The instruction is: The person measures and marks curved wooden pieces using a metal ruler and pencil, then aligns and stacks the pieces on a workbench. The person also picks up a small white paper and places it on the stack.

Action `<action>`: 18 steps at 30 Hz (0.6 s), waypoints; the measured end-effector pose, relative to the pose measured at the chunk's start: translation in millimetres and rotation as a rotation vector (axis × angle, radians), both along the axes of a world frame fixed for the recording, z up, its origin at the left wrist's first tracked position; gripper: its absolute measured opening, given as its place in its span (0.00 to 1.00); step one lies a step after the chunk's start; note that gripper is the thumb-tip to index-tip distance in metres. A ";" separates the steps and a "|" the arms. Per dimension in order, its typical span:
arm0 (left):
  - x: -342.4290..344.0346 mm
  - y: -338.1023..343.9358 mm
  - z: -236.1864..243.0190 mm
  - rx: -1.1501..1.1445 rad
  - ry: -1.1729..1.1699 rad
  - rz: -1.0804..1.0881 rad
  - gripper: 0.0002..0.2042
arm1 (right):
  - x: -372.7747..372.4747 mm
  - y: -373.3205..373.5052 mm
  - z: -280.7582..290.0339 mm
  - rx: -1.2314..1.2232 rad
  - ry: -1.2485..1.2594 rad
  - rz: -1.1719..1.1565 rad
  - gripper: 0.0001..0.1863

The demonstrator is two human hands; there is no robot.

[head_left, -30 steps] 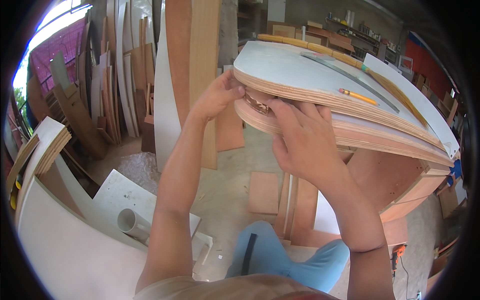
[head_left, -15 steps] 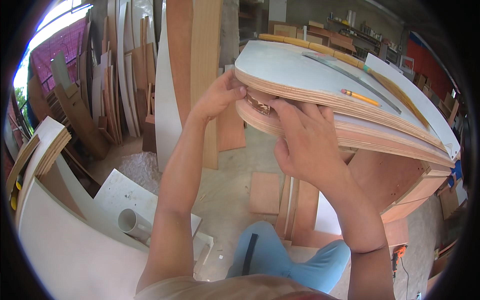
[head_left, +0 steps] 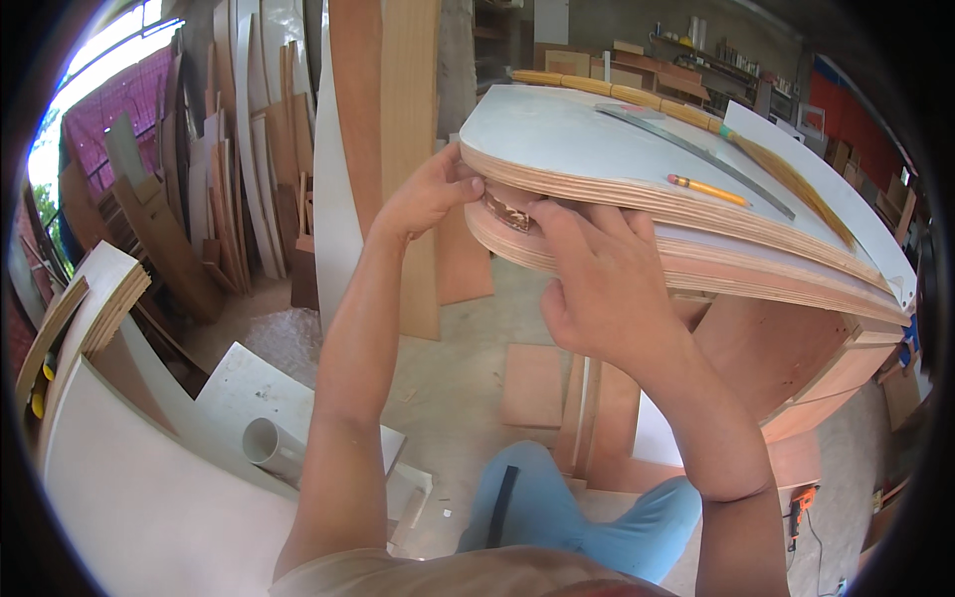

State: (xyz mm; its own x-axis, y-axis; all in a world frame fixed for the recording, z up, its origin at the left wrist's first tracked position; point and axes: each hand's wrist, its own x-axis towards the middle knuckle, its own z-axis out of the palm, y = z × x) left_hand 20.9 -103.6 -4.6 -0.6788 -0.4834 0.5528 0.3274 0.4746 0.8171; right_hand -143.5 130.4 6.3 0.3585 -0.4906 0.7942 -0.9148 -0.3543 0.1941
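A stack of white-topped plywood boards with rounded ends lies before me, with a gap between the upper and lower boards. In that gap at the near left curve sits a curved, brown mottled strip. My left hand is closed at the rounded end, its thumb against the strip's left end and its other fingers partly hidden behind the boards. My right hand reaches up from below, index fingertip at the strip's right end. Its other fingers bend into the gap, where their tips are hidden, and its thumb hangs below.
On the upper board lie a pencil, a metal ruler and a stick broom. A wooden cabinet stands beneath. An orange power tool is at the lower right, a grey pipe at the left. Boards lean behind.
The view has shifted slightly. Both hands stay at the gap in nearly the same pose, and slightly less of the brown strip shows between them.
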 end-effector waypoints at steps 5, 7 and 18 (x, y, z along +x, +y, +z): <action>0.2 -0.3 -0.1 0.015 0.010 -0.013 0.37 | -0.9 -1.8 -1.2 -0.025 -0.008 0.031 0.33; 2.3 -1.0 0.1 0.014 0.011 -0.011 0.36 | 0.9 -0.7 0.0 -0.009 -0.024 0.037 0.33; 1.7 2.4 0.5 0.024 0.001 -0.027 0.36 | 1.1 -0.6 -0.3 0.031 -0.029 0.001 0.32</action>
